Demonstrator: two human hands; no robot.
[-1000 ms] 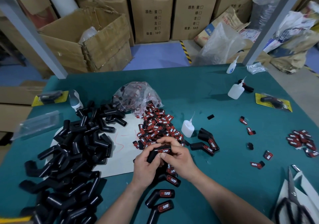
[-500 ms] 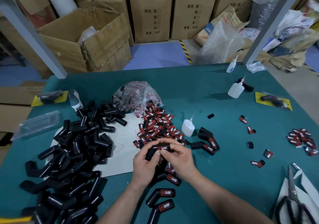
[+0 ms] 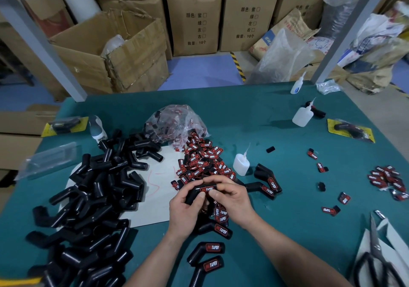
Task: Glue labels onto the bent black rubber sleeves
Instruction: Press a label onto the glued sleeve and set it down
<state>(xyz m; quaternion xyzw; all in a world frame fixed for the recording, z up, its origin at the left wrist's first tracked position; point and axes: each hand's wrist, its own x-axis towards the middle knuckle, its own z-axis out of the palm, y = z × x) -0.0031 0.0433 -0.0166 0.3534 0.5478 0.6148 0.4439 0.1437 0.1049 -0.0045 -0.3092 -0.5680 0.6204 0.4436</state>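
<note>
Two grips, left hand [image 3: 185,212] and right hand [image 3: 233,200], clamped on bent sleeve [image 3: 191,195]; label [image 3: 207,189] reads TAPER.

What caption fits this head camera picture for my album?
Left hand and right hand hold a bent sleeve, thumbs on its red label, over a green table.
</note>
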